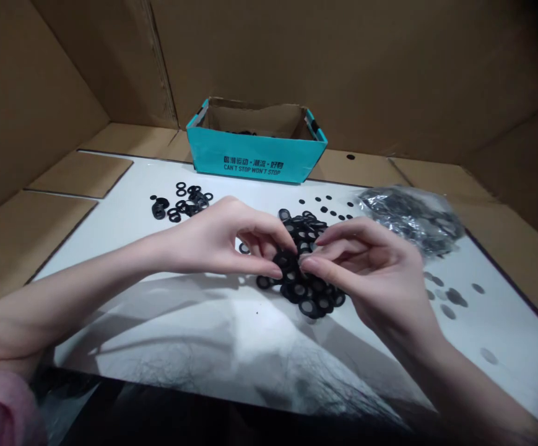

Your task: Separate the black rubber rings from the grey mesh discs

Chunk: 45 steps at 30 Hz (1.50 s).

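Observation:
My left hand (245, 238) pinches a black ring (286, 260) between thumb and forefinger, above the near part of a pile. My right hand (366, 260) is closed beside it, thumb against forefinger; whatever small thing may be in that pinch is too blurred to name. Beneath both hands lies the pile of black rings (308, 306), many with grey centres. The hands are close together, with the fingertips nearly meeting over the pile.
Behind the hands stands a turquoise cardboard box (254, 155) with dark pieces inside. Loose black rings (181, 207) lie at left. A clear plastic bag (412, 217) of dark pieces sits at right, near scattered grey discs (454, 297) and small black discs (324, 209). Cardboard walls enclose the white table.

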### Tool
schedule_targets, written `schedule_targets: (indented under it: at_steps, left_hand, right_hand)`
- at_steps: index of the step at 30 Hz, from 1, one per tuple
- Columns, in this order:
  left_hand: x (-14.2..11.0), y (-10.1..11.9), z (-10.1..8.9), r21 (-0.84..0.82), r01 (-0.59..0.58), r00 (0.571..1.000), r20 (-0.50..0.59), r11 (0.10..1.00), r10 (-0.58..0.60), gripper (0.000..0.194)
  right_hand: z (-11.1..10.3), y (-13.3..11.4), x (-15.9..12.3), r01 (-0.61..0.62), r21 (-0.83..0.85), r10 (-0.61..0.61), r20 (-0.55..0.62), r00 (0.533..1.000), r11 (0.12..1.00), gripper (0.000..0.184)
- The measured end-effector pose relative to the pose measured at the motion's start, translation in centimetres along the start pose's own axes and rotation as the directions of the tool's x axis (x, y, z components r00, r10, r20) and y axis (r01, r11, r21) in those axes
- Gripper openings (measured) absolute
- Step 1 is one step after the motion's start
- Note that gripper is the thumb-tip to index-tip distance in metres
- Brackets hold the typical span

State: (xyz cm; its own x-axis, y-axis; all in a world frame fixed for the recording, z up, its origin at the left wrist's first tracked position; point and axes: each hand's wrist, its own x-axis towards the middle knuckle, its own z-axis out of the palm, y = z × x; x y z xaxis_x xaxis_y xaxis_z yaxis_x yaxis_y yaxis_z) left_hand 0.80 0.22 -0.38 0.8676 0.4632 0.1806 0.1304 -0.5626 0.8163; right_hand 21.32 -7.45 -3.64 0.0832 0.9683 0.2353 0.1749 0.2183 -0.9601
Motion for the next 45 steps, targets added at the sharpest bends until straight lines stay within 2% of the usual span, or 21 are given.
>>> schedule_targets:
  at_steps: [5,13,19,23,26,29,32,34,40,45]
  left_hand:
    - [0.1,0.3,0.5,0.006,-0.033,0.998,-0.053,0.999,0.034,0.020]
    - [0.2,0.3,0.7,0.141,-0.080,0.990,-0.105,0.987,0.095,0.019]
    - [0.2,0.5,1.1,0.130,-0.076,0.993,-0.077,0.989,0.086,0.018]
    - [0.2,0.4,1.5,0.092,-0.096,0.994,-0.050,0.991,0.101,0.018]
    - [0.3,0.4,1.6,0.051,-0.056,0.997,-0.045,0.997,0.058,0.019]
    - [0.3,0.3,1.6,-0.017,0.004,1.000,-0.014,1.000,-0.004,0.019]
    - [0.4,0.1,1.6,-0.136,0.070,0.997,-0.018,0.988,-0.073,0.014]
    - [0.5,0.0,1.6,-0.200,0.117,0.992,-0.015,0.973,-0.122,0.019]
    - [0.7,-0.3,1.8,-0.293,0.205,0.976,0.136,0.934,-0.171,0.019]
    - [0.7,-0.2,2.0,-0.284,0.238,0.971,0.091,0.929,-0.221,0.017]
  right_hand:
    - [0.2,0.3,0.1,-0.011,0.004,0.011,-0.026,1.000,1.000,0.025]
    - [0.1,0.2,-0.3,0.015,-0.012,-0.016,-0.019,1.000,1.000,0.025]
    - [0.4,0.1,-0.6,0.032,-0.100,-0.031,0.008,0.999,0.994,0.024]
    - [0.4,0.4,-0.5,0.030,-0.163,-0.019,0.073,0.997,0.986,0.020]
    - [0.4,0.5,-0.4,0.050,-0.222,-0.011,0.173,0.985,0.974,0.013]
    - [0.3,0.5,-0.4,0.112,-0.291,-0.037,0.250,0.968,0.950,0.021]
    - [0.3,0.4,-0.4,0.136,-0.310,-0.051,0.266,0.963,0.941,0.026]
    - [0.3,0.5,-0.5,0.151,-0.301,-0.068,0.270,0.960,0.941,0.027]
    - [0.2,0.7,-0.5,0.325,-0.303,-0.226,0.320,0.920,0.896,0.021]
    - [0.3,0.9,-0.5,0.365,-0.297,-0.250,0.360,0.899,0.882,0.013]
